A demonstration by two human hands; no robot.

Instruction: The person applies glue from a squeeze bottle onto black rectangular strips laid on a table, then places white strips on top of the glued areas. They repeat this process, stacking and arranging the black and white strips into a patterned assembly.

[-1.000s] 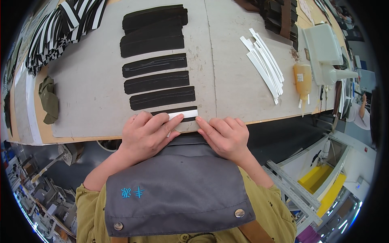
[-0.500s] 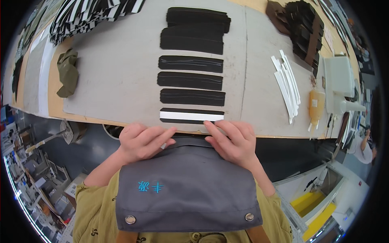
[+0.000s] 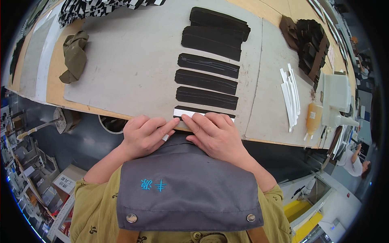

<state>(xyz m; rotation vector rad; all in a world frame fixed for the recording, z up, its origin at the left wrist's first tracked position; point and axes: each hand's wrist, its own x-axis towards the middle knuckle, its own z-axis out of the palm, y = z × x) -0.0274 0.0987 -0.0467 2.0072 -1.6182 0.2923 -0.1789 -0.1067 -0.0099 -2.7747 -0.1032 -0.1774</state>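
While I have only the head view to go by, it gives me the key relation clearly: the white strip (image 3: 181,112) lies on a black fabric strip (image 3: 198,109) at the near edge of the grey mat (image 3: 129,81), straight ahead of the hands, its long axis running left to right and dipping slightly toward the right. I judge the right hand (image 3: 216,137) the nearer, since its fingers lie over the white strip; they are loosely extended, bearing on it from above, and I see nothing clasped in them. The left hand (image 3: 146,135) is half curled, its index fingertip at the left end of the strip, touching or just beside it. One small white scrap (image 3: 165,137) shows among its fingers, though I cannot tell whether it is gripped or worn. Counting outward, I make three separate black strips (image 3: 206,98) beyond the worked one, each set apart, then two overlapping black pieces or stacks (image 3: 212,41) farther off. To the right I find one bunch of loose white strips (image 3: 289,101), too overlapped to count singly, one amber squeeze bottle (image 3: 313,117) and one dark brown pile (image 3: 312,44); to the left, one crumpled olive cloth (image 3: 75,56).
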